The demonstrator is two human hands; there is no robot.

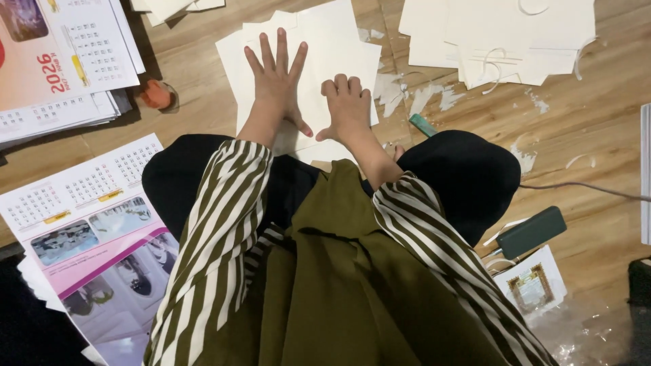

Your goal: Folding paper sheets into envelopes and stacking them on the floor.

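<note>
A stack of cream paper sheets [339, 47] lies on the wooden floor in front of my knees. My left hand [276, 78] rests flat on the stack with its fingers spread wide. My right hand [347, 105] sits beside it with the fingers curled under, knuckles pressing on the paper. Neither hand holds anything. Both forearms come out of striped olive-and-white sleeves.
Printed calendar sheets [81, 224] lie at the left, more calendars [61, 61] at the top left. An orange tape roll [157, 95] sits near them. More cream sheets and paper scraps [502, 41] are at the top right. A dark green power bank [531, 232] with a cable lies at the right.
</note>
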